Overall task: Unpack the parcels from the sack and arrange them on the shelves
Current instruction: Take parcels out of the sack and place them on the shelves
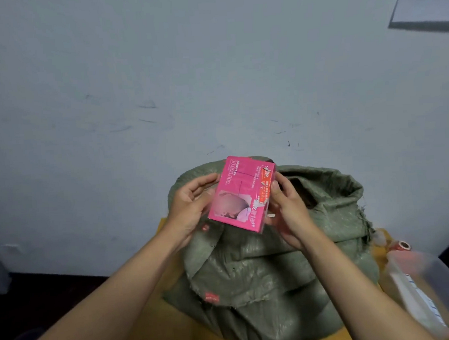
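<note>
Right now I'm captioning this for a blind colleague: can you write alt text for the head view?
Two bare hands hold a pink box above an open green woven sack: left hand at its left edge, right hand gripping its right. A pale wall stands behind.

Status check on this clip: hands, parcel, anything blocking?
Right hand grips pink box; left hand open at its other edge. Box held above green sack. No shelves in view; nothing blocking.
</note>
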